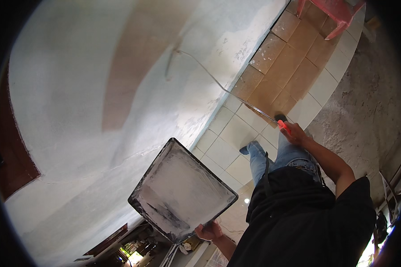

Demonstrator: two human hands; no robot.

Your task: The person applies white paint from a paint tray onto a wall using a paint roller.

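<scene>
My left hand point(209, 231) is closed on the lower corner of a black-rimmed paint tray point(189, 178), tilted and coated inside with a whitish film. Dark streaks show near the tray's lower side. In my right hand point(295, 135) is the orange-red handle of a paint roller point(254, 107). Its thin metal rod reaches up and left to the wall point(84, 147). At the rod's far end the roller head is blurred, so I cannot tell whether it touches the wall. A brown band crosses the pale, patchy wall.
Brown cardboard-like sheets point(289, 49) cover part of the white tile floor point(227, 147), where my feet stand. A red plastic chair point(336, 18) stands at the far right. Rough grey concrete point(356, 98) lies right of the tiles. A dark brown panel point(13, 147) is at the left edge.
</scene>
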